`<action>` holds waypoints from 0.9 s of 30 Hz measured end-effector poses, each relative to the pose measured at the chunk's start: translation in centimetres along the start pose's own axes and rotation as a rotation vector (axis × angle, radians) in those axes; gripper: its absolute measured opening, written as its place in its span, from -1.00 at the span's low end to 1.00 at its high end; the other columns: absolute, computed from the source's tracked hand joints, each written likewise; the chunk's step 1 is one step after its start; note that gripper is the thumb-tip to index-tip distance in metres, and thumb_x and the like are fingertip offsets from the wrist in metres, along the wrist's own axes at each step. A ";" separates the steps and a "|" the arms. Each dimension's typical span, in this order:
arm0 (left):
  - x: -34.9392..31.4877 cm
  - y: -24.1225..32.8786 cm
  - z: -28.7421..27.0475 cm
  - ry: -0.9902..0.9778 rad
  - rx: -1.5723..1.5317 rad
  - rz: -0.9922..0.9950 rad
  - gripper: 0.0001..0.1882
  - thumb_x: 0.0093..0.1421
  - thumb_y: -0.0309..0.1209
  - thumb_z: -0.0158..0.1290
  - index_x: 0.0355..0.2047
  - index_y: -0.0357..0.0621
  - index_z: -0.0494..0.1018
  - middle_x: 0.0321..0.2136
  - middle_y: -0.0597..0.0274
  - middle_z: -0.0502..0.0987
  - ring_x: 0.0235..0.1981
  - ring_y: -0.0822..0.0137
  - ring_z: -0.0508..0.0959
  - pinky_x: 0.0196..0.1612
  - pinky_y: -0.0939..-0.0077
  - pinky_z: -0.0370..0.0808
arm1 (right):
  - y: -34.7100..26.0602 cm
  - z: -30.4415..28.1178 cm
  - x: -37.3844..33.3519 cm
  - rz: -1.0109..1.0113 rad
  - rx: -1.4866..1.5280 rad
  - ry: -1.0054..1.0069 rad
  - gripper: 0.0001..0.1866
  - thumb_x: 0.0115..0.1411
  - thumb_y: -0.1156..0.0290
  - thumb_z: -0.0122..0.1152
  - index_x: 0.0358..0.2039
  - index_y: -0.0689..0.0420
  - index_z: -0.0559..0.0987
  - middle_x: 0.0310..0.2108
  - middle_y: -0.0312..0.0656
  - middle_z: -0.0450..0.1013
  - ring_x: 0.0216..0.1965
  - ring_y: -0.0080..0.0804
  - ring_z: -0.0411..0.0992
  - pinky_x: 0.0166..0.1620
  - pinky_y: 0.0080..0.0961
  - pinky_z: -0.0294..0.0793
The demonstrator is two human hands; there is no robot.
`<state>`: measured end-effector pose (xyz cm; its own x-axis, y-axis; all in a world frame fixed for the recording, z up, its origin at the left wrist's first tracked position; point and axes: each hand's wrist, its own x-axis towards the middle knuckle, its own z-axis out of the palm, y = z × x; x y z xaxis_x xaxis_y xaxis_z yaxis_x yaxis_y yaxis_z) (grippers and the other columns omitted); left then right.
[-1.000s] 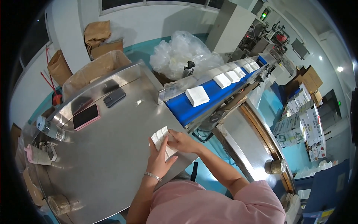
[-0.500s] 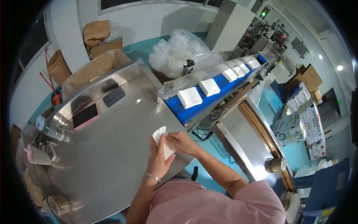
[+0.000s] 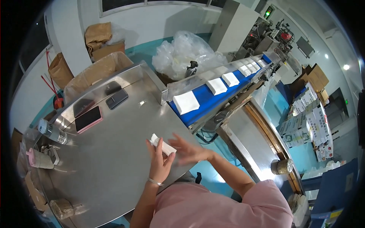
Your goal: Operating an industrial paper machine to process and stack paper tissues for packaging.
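left hand [image 3: 159,163]: fingers wrapped around a small white stack of folded tissues [image 3: 162,145], near the steel counter [image 3: 114,152] right edge
right hand [image 3: 188,150]: fingers spread wide, touching the stack's end

A small white packet stack [image 3: 161,144] lies tilted over the steel table [image 3: 114,159].

A white stack of napkins [image 3: 161,145] sits between the left hand [image 3: 159,163] and right hand [image 3: 188,150]. The steel table [image 3: 114,152] is plain silver-grey. To the right, the conveyor belt [image 3: 213,99] is bright blue and carries white napkin packs [image 3: 186,102]. On the far left of the table lie a phone with a pink case [image 3: 88,119] and a dark grey phone [image 3: 116,98]. The sleeve [image 3: 243,209] nearest is pale pink. The floor [image 3: 144,49] is teal, and the cardboard boxes [image 3: 99,36] at the far wall are brown.
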<state>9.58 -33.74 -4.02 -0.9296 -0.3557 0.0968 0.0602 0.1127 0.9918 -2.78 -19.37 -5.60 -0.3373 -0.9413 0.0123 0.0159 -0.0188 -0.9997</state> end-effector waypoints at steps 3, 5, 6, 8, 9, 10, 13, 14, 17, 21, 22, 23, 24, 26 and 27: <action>0.4 -1.2 0.2 -0.056 0.215 0.111 -0.30 0.15 -0.29 0.00 0.21 -0.11 -0.10 0.19 -0.27 -0.41 0.21 -0.12 -0.09 0.04 0.26 0.29 | 0.9 3.1 0.0 -0.118 -0.507 0.183 -0.15 -0.04 0.46 0.22 0.21 0.11 -0.05 0.12 -0.03 0.12 0.13 -0.12 0.12 0.10 -0.30 0.13; 0.2 -0.7 1.3 -0.055 0.026 0.056 -0.23 0.11 -0.34 0.04 0.21 -0.14 -0.16 0.21 -0.16 -0.41 0.21 -0.01 -0.06 0.10 0.26 0.20 | 1.5 3.4 0.4 -0.065 -0.474 0.349 -0.32 -0.04 0.58 0.16 0.13 0.16 0.16 0.03 -0.08 0.25 0.06 -0.24 0.22 0.06 -0.40 0.21; 0.1 -0.2 1.4 -0.041 -0.157 0.005 -0.15 0.07 -0.39 0.08 0.22 -0.17 -0.22 0.22 -0.05 -0.41 0.20 0.10 -0.03 0.15 0.27 0.11 | 2.5 3.0 0.4 -0.031 -0.309 0.404 -0.44 -0.04 0.62 0.12 0.04 0.19 0.27 -0.03 -0.10 0.31 0.01 -0.31 0.28 0.02 -0.45 0.25; 0.0 -2.0 0.1 0.024 0.010 0.090 -0.05 0.00 -0.40 0.14 0.22 -0.18 -0.28 0.22 -0.02 -0.39 0.20 0.11 -0.02 0.16 0.26 0.08 | 1.6 2.6 0.5 -0.132 -0.139 0.488 -0.68 -0.03 0.69 0.03 -0.19 0.26 0.47 -0.19 -0.17 0.44 -0.14 -0.48 0.38 -0.06 -0.57 0.33; 0.1 -3.3 -0.7 0.089 0.173 0.174 0.05 -0.08 -0.41 0.20 0.22 -0.19 -0.34 0.22 0.02 -0.38 0.20 0.12 -0.01 0.17 0.26 0.06 | 1.5 2.0 0.6 -0.131 -0.136 0.487 -0.68 -0.03 0.69 0.03 -0.19 0.26 0.47 -0.19 -0.17 0.44 -0.14 -0.48 0.38 -0.06 -0.57 0.33; 0.3 -4.6 -1.3 0.132 0.227 0.203 0.16 -0.21 -0.49 0.24 0.22 -0.15 -0.39 0.21 0.04 -0.26 0.17 0.16 0.04 0.16 0.28 0.08 | 1.5 1.5 0.5 -0.131 -0.091 0.418 -0.67 -0.03 0.69 0.02 -0.18 0.26 0.46 -0.16 -0.17 0.42 -0.12 -0.49 0.37 -0.04 -0.57 0.31; 1.1 -6.0 -1.4 -0.114 0.086 0.092 0.14 -0.21 -0.58 0.18 0.23 -0.09 -0.40 0.19 0.02 -0.14 0.15 0.18 0.07 0.15 0.29 0.09 | 2.0 1.5 0.4 -0.074 0.013 0.309 -0.66 -0.03 0.66 0.10 -0.18 0.21 0.43 -0.09 -0.17 0.36 -0.02 -0.42 0.30 0.03 -0.49 0.25; 1.0 -5.3 -0.8 -0.120 -0.007 0.093 0.07 -0.20 -0.67 0.07 0.23 -0.06 -0.35 0.10 0.06 0.03 0.10 0.20 0.15 0.14 0.34 0.12 | 2.0 1.7 0.5 -0.069 0.100 0.322 -0.63 -0.04 0.66 0.11 -0.15 0.20 0.40 -0.06 -0.18 0.33 -0.01 -0.42 0.29 0.04 -0.49 0.25; 0.7 -5.1 -0.5 -0.139 -0.253 0.022 0.01 -0.20 -0.72 0.03 0.22 -0.07 -0.27 0.00 0.07 0.15 0.07 0.22 0.21 0.11 0.39 0.16 | 1.5 1.8 0.5 -0.094 0.152 0.320 -0.56 -0.06 0.66 0.13 -0.11 0.16 0.34 -0.03 -0.20 0.29 -0.01 -0.44 0.28 0.04 -0.49 0.24; 0.3 -6.4 -1.0 -0.135 -0.281 0.044 -0.11 -0.16 -0.73 -0.04 0.20 -0.08 -0.15 -0.07 0.16 0.17 0.00 0.29 0.26 0.07 0.41 0.22 | 0.7 2.0 0.6 -0.146 0.116 0.270 -0.52 -0.06 0.69 0.09 -0.08 0.16 0.27 -0.09 -0.27 0.27 -0.06 -0.53 0.27 -0.02 -0.58 0.25; 0.4 -6.6 -1.2 -0.115 -0.164 0.052 -0.17 -0.12 -0.72 -0.03 0.18 -0.10 -0.10 -0.09 0.16 0.21 -0.03 0.31 0.29 0.04 0.45 0.25 | 0.8 1.8 0.5 -0.148 0.116 0.270 -0.52 -0.06 0.69 0.09 -0.08 0.16 0.27 -0.09 -0.27 0.27 -0.06 -0.53 0.27 -0.02 -0.58 0.25; 0.4 -6.9 -1.3 -0.095 -0.048 0.060 -0.23 -0.08 -0.71 -0.03 0.17 -0.11 -0.04 -0.11 0.16 0.25 -0.06 0.33 0.31 0.01 0.49 0.27 | 1.1 1.4 0.2 -0.104 0.041 0.252 -0.48 -0.06 0.68 0.09 -0.03 0.16 0.24 -0.14 -0.27 0.30 -0.10 -0.53 0.29 -0.05 -0.58 0.27; 0.3 -7.1 -1.5 -0.094 -0.047 0.060 -0.23 -0.08 -0.71 -0.03 0.17 -0.11 -0.04 -0.11 0.16 0.25 -0.06 0.33 0.31 0.01 0.49 0.27 | 1.2 1.1 -0.1 -0.061 -0.033 0.233 -0.43 -0.05 0.67 0.10 0.01 0.17 0.21 -0.19 -0.26 0.33 -0.15 -0.53 0.32 -0.08 -0.58 0.30; 0.5 -6.1 -1.8 -0.083 -0.275 -0.081 -0.35 0.02 -0.67 -0.02 0.14 -0.14 0.04 -0.19 0.18 0.35 -0.20 0.41 0.40 -0.09 0.61 0.35 | -1.9 0.9 -0.1 0.057 -0.049 0.214 -0.38 -0.04 0.66 0.11 0.07 0.17 0.17 -0.24 -0.25 0.35 -0.19 -0.54 0.33 -0.11 -0.59 0.32; 0.5 -5.6 -2.2 -0.084 -0.274 -0.079 -0.35 0.02 -0.67 -0.02 0.14 -0.14 0.04 -0.19 0.18 0.35 -0.20 0.41 0.40 -0.09 0.61 0.35 | -3.1 0.6 0.0 0.175 -0.063 0.194 -0.33 -0.04 0.64 0.11 0.12 0.17 0.12 -0.28 -0.24 0.38 -0.24 -0.54 0.35 -0.15 -0.59 0.33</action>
<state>9.59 -36.61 -9.31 -0.9614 -0.2741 0.0226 0.0717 -0.1706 0.9827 -2.32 -19.54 -2.45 -0.5091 -0.8460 -0.1587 0.0328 0.1652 -0.9857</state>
